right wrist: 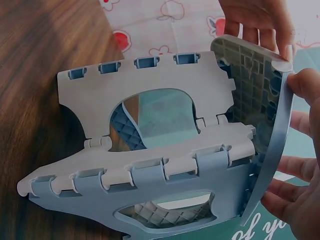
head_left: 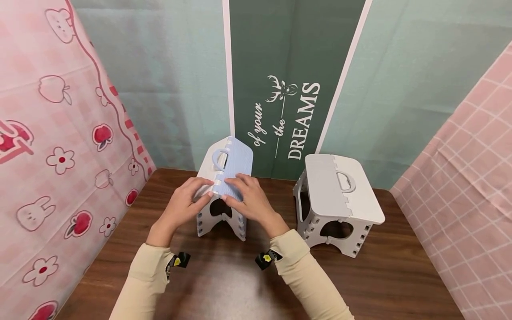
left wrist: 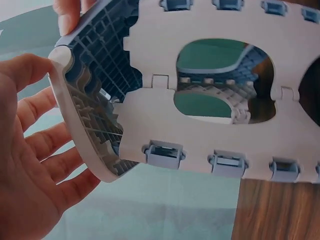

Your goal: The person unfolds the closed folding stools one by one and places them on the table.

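Observation:
A blue-and-white folding step stool (head_left: 237, 155) stands partly folded on the table, its two-part top peaked along the middle hinge. My left hand (head_left: 186, 198) touches the white half of the top, fingers spread over its outer face and thumb near the hinge. Opposite it, my right hand (head_left: 252, 198) rests on the blue half with fingers spread and thumb by the near end. The carrying handle (head_left: 218, 159) stands out at the ridge. In the left wrist view, the white end panel (left wrist: 135, 117) is bent at its middle hinge. The right wrist view shows the blue side panel (right wrist: 200, 187).
A grey-and-white folding step stool (head_left: 326, 186) stands unfolded to the right on the brown wooden table (head_left: 224, 284). Behind is a green curtain (head_left: 160, 89) with printed words. Pink patterned cloths hang at the left (head_left: 60, 133) and right (head_left: 472, 178).

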`<state>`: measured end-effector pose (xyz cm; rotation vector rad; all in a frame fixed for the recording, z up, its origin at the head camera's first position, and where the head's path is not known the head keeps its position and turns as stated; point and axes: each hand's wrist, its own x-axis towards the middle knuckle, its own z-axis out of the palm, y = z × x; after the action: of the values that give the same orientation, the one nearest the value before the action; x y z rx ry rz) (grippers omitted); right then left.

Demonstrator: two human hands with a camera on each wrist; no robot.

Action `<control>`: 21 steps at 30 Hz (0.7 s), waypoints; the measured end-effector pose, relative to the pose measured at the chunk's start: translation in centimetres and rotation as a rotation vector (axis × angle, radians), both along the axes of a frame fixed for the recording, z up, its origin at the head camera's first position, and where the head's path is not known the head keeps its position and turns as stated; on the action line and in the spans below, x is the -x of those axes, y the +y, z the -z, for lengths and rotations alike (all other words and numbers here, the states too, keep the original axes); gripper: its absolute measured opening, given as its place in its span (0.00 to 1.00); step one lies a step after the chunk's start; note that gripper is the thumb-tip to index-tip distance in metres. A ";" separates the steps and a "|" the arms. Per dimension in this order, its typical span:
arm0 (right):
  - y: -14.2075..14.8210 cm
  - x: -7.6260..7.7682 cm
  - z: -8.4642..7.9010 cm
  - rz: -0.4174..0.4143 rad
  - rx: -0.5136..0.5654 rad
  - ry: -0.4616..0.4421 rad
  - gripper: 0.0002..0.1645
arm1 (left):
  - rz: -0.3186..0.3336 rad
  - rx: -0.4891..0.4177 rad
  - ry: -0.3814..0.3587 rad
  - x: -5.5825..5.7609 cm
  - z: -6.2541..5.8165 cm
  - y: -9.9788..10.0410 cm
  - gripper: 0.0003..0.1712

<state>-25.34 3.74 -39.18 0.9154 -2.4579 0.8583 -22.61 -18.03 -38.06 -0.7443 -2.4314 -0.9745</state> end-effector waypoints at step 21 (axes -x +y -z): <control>0.0 0.6 0.0 0.017 -0.067 0.028 0.25 | -0.031 0.119 -0.014 0.7 -0.4 -0.3 0.16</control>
<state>-25.95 3.76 -39.20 0.9225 -2.4798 0.7561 -23.30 -18.31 -37.62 -0.7399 -2.5237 -0.8318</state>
